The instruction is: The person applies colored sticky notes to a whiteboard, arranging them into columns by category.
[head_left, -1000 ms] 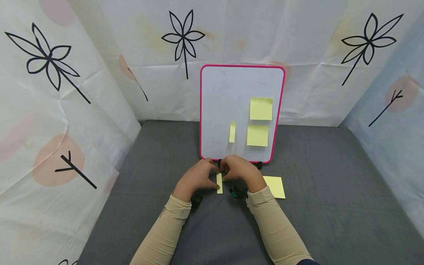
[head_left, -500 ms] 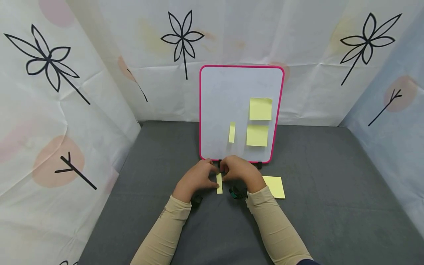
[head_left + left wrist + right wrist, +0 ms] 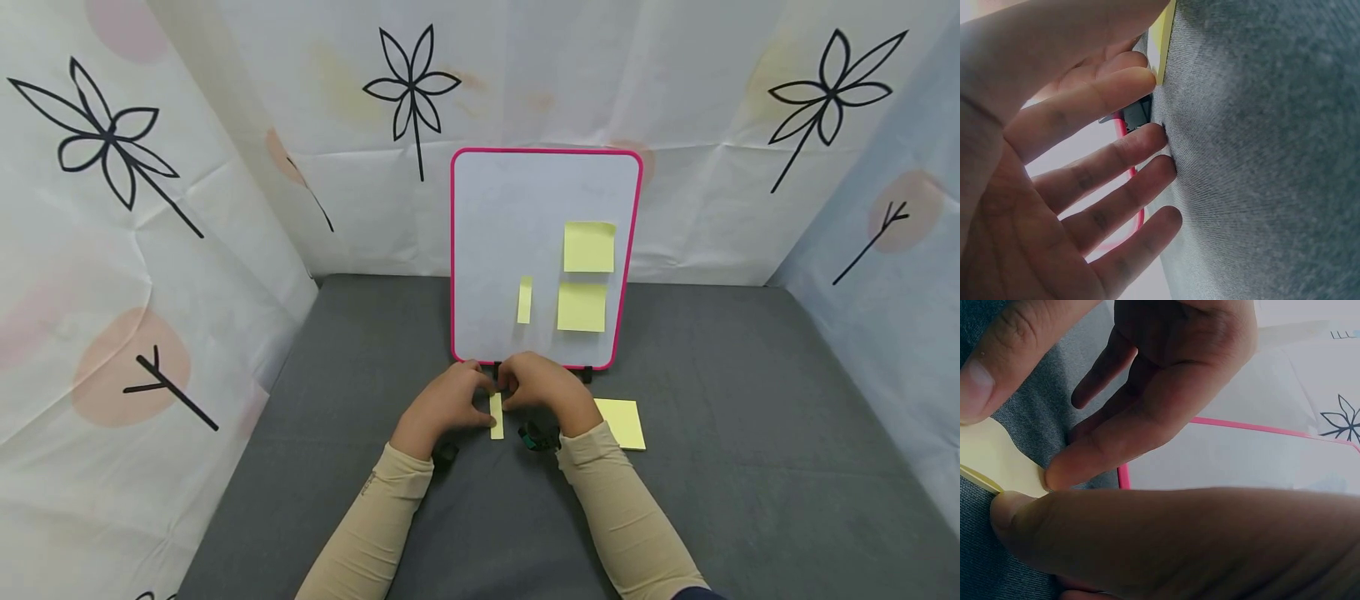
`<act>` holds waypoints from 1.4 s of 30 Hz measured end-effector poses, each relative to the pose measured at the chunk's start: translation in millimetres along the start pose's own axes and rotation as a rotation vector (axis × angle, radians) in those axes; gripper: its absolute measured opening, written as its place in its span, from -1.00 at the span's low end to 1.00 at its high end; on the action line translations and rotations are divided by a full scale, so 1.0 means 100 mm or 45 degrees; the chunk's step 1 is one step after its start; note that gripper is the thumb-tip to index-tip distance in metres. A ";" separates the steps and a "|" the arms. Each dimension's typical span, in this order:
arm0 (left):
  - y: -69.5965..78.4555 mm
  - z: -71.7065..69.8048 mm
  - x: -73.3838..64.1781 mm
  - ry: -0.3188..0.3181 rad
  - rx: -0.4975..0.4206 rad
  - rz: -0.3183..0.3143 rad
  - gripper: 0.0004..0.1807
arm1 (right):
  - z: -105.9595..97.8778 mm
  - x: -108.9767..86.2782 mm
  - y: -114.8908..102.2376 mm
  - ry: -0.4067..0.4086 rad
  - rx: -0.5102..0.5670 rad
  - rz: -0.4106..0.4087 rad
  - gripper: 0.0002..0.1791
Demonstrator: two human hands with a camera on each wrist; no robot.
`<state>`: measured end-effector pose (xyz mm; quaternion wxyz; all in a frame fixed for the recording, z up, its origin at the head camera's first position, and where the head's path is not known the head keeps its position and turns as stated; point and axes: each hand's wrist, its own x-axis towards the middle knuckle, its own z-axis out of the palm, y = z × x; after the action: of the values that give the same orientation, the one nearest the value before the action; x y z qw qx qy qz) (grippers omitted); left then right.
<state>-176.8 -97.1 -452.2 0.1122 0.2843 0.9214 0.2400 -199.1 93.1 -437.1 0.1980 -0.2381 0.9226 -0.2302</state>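
A narrow pad of yellow sticky notes lies upright on the dark grey cloth, between both hands. My left hand holds it with thumb and index finger near its two ends; in the left wrist view, the other fingers spread loosely with their tips near the cloth. From the right side, my right hand works at its edge. In the right wrist view, the right thumb sits against the pad, where a thin gap shows between its sheets. The right index fingertip is mostly hidden.
Just ahead stands a pink-framed whiteboard on black feet. It bears two square sticky notes and one narrow sticky note. A square sticky-note pad lies beside the right wrist. Patterned cloth walls surround the table.
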 end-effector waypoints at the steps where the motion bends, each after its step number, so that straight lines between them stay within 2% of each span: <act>1: 0.00 0.00 0.00 0.002 0.001 0.004 -0.60 | 0.00 0.00 0.00 0.000 -0.003 0.000 -0.81; 19: -0.05 0.06 0.03 0.048 0.037 0.017 -0.79 | 0.02 0.01 0.02 0.005 -0.005 -0.019 -0.81; 29: -0.03 0.05 0.01 0.031 0.006 -0.009 -0.62 | 0.01 0.00 0.00 0.006 0.006 -0.005 -0.79; 42: -0.03 0.05 0.02 0.043 -0.009 0.004 -0.63 | 0.00 0.00 -0.01 0.006 0.004 0.002 -0.79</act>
<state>-177.8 -96.6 -457.9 0.0973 0.2812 0.9219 0.2482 -198.7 92.2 -437.0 0.1965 -0.2363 0.9229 -0.2321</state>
